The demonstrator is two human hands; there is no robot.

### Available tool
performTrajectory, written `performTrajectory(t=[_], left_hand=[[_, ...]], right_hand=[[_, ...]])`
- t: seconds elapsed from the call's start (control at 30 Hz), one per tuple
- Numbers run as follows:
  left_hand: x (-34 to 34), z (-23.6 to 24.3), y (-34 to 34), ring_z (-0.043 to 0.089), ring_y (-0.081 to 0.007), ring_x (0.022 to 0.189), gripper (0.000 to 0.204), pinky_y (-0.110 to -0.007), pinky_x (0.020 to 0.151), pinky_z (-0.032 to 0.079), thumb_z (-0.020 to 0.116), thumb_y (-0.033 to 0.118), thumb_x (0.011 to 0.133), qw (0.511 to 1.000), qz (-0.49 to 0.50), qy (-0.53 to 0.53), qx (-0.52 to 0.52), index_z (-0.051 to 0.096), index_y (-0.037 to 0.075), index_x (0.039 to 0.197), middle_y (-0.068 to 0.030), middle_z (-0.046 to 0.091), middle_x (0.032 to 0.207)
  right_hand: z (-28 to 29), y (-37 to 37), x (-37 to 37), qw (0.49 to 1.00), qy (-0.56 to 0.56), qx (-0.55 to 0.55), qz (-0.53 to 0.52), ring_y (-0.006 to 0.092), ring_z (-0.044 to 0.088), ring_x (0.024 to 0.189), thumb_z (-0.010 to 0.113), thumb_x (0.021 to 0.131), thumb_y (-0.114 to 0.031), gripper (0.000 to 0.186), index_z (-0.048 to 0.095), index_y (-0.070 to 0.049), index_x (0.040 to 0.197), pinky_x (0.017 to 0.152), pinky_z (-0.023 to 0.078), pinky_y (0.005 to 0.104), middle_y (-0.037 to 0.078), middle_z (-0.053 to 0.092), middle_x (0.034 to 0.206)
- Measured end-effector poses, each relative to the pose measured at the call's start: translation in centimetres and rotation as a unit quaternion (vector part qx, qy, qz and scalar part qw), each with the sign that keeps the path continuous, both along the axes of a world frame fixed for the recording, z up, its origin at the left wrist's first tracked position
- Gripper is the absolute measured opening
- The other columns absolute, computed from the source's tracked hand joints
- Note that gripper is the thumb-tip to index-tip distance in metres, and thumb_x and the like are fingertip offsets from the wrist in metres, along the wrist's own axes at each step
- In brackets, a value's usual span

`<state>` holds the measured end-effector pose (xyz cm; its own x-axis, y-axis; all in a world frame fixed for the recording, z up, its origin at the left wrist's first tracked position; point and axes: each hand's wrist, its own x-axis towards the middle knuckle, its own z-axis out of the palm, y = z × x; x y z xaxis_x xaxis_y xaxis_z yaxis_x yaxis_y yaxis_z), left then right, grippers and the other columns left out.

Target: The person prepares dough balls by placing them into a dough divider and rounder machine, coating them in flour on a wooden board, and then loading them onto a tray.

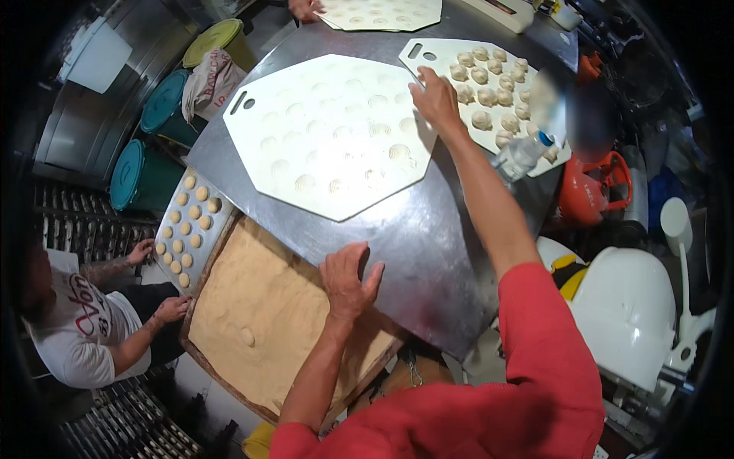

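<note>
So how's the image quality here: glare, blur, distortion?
Head view: strong fisheye bend with black corners; overhead light glares off the steel table and washes out the near moulded board; a blurred patch sits right of the far board; both hands are sharp.

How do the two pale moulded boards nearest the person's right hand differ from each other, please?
The near board has empty hollows; the far board carries dough pieces. The near board shows whole, while the far board is partly hidden behind the right hand and a bottle. Both are pale, angular, slotted, and lie on the metal table.

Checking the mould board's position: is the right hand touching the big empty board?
Touching. The head view shows the right hand with fingers resting on the empty board's right edge.
</note>
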<state>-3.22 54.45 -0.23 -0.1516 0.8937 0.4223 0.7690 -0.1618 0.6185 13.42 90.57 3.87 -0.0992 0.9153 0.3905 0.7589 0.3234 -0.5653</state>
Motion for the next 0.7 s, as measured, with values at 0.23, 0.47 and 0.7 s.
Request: performTrajectory(t=[0.23,0.47,0.7], left_hand=[[-0.8,-1.6,2.3,0.06,-0.0283,0.096,0.051,-0.041,0.082,0.041,0.086,0.028,0.074,0.998,0.012,0.051,-0.039,0.064,0.012,0.118,-0.0084,0.066,0.112],[-1.7,-2.0,4.3,0.06,-0.0249,0.094,0.05,-0.038,0.08,0.04,0.086,0.025,0.073,0.997,0.026,0.053,-0.039,0.065,0.012,0.116,-0.0053,0.067,0.112],[-2.2,-1.8,4.1,0.058,-0.0217,0.087,0.043,-0.037,0.076,0.039,0.085,0.023,0.073,0.998,0.036,0.046,-0.035,0.068,0.014,0.111,-0.0014,0.067,0.111]], right_hand=[[-3.1,15.2,-3.2,0.963,-0.193,-0.149,-0.116,0.0408,0.052,0.13,0.056,0.089,-0.031,0.063,0.051,0.005,0.14,0.108,0.041,0.0517,0.023,0.059,0.137],[0.2,18.3,-5.0,0.925,-0.313,-0.208,-0.055,0.037,0.058,0.126,0.066,0.08,-0.027,0.049,0.067,-0.007,0.125,0.103,0.04,0.0584,0.015,0.066,0.13],[-0.4,20.3,-2.9,0.939,-0.2,-0.266,-0.087,0.0333,0.06,0.126,0.083,0.062,-0.047,0.097,0.05,0.001,0.14,0.105,0.043,0.0548,0.017,0.064,0.134]])
